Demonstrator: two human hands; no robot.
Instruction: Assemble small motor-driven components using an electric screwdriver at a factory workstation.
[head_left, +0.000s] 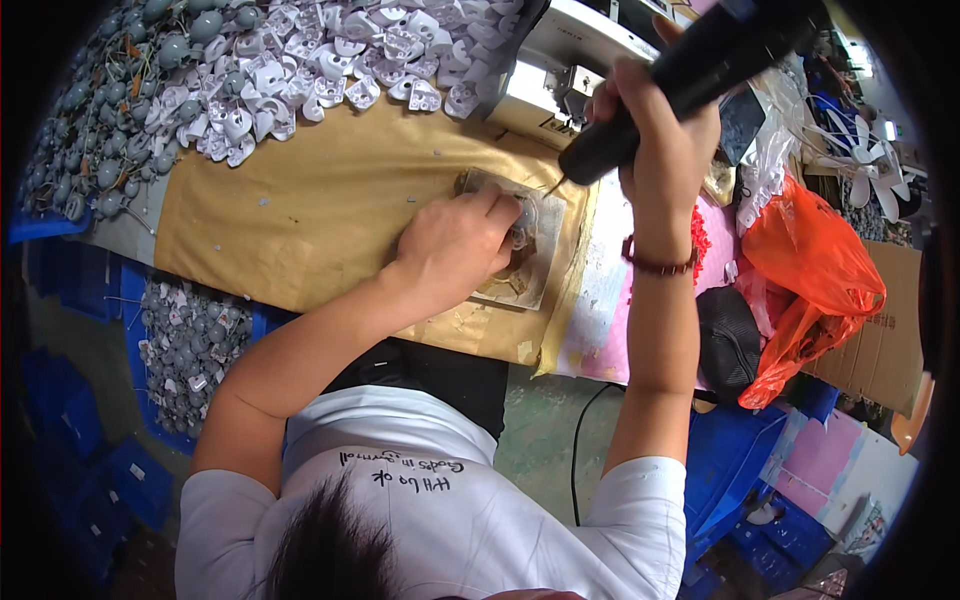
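My right hand [668, 150] is wrapped round a black electric screwdriver [690, 75], held tilted with its thin bit pointing down and left. The bit's tip hangs close to a metal fixture plate [552, 262] on the bench. At that plate, my left hand [450, 240] has its fingers closed on a small grey rounded part [522, 215] seated in the fixture. My fingers cover much of this part, so its full shape is hidden.
White plastic shells [330, 50] are heaped at the back beside grey rounded parts with wires [100, 130]. Brown paper [300, 215] covers the bench. A blue bin of grey parts [195, 345] stands below left. An orange plastic bag [815, 250] and black mesh item [728, 345] lie right.
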